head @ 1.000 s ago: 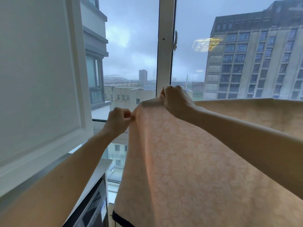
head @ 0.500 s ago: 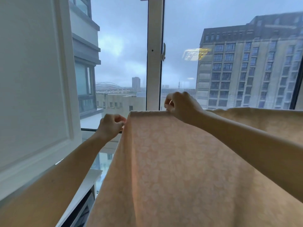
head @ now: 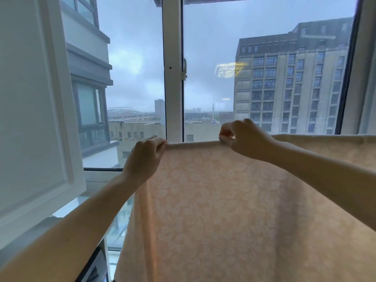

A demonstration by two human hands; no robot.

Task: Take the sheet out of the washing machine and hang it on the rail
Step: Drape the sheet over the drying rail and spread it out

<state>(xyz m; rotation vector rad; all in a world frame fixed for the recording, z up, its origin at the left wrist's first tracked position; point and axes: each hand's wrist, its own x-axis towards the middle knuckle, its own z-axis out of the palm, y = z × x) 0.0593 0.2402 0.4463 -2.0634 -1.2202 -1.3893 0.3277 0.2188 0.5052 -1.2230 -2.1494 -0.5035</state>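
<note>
Sheet (head: 234, 210): pale peach, faint white leaf print, semi-translucent w/ window light behind. Draped over horizontal line at top fold; rail itself hidden under cloth. Hangs down in front of window (head: 173, 78), fills lower centre + right of view. Soft vertical creases near L edge. L hand (head: 144, 157) pinching top L corner of fold. R hand (head: 244, 137) pinching top edge further right, thumb + fingers closed on cloth.

A white-framed window (head: 173, 78) shows grey sky and a tall building (head: 289, 82).
</note>
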